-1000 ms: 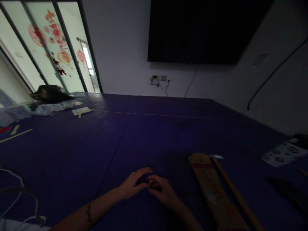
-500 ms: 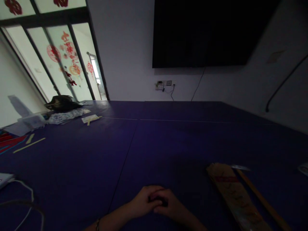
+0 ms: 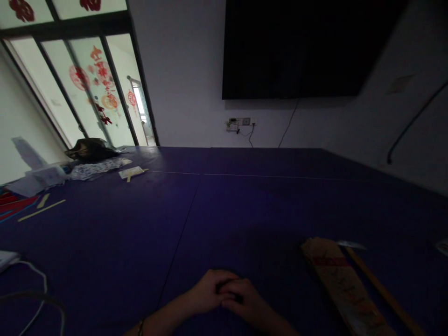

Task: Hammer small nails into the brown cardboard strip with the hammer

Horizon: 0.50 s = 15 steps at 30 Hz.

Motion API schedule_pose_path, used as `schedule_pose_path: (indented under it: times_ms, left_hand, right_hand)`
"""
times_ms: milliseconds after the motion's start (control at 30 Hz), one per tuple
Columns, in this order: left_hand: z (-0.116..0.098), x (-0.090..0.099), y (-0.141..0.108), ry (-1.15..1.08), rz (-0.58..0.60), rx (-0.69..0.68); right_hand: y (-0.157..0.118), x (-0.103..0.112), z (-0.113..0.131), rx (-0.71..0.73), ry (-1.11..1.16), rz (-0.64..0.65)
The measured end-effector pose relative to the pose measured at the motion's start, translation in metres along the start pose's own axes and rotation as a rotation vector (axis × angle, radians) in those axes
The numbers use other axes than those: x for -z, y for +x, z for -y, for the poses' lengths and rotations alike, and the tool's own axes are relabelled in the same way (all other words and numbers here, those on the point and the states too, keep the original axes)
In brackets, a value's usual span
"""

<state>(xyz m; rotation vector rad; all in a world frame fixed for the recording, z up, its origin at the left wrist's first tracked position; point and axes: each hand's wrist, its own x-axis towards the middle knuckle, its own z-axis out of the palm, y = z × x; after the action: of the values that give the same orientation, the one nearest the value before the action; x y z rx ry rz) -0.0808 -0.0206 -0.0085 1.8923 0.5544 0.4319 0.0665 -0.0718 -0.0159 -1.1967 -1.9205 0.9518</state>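
My left hand (image 3: 207,293) and my right hand (image 3: 249,299) rest together low in the middle of the head view, on the dark blue-purple table (image 3: 224,224). Their curled fingers overlap and touch, with a small dark gap between them. No object shows in either hand. A band circles my left wrist. To the right of my hands, apart from them, lies a long brown paper packet (image 3: 345,284) with a red stripe and dark writing. Beside it is a long, narrow wooden stick (image 3: 380,287), and a small pale flat piece (image 3: 351,244) lies by its far end.
At left are a white device (image 3: 7,259) with a cable (image 3: 40,273), red and blue pieces (image 3: 16,205), yellow strips (image 3: 42,211) and a clear plastic box (image 3: 45,176). Farther back sit a black bag (image 3: 91,149) and patterned cloth (image 3: 100,169). A dark screen (image 3: 297,51) hangs above.
My fingers have shifted slightly and lie closer together, so the gap between them looks smaller. The objects on the table have stayed in place.
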Motion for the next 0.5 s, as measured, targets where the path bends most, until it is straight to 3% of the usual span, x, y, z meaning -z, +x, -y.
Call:
schedule_pose_path:
  times_ms: [500]
  left_hand:
    - [-0.0027,0.0001,-0.0033,-0.014,-0.004,-0.04]
  right_hand:
    - [0.0002,-0.0026,0.0025,-0.005,0.038,0.019]
